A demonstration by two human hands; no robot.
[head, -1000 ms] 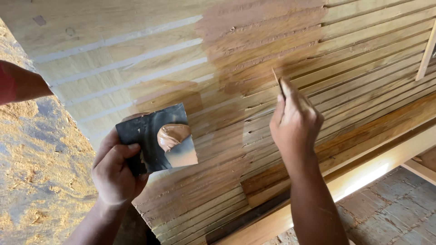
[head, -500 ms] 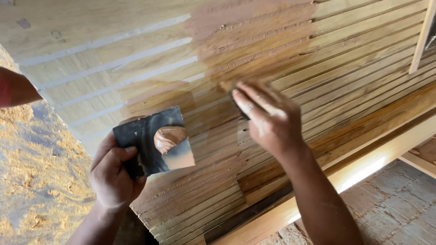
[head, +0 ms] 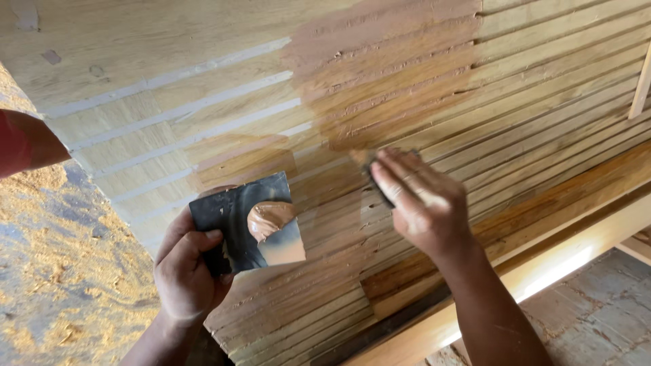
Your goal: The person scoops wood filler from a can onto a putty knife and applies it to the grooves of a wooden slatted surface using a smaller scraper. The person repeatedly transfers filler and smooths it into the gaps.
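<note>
Putty [head: 270, 218] on the dark plate [head: 234, 227], gripped by the left hand [head: 186, 271], may slide off; the right hand [head: 424, 203] presses a scraper [head: 377, 181] on the slatted panel [head: 542, 102].

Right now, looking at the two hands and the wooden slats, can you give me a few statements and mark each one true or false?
1. The left hand holds a dark square plate with brown paste on it. True.
2. The right hand rests flat on the floor. False: it presses a small scraper against the wooden slats.
3. Brown paste covers every slat. False: only a patch is smeared.
4. Sawdust lies on the ground at left. True.
</note>
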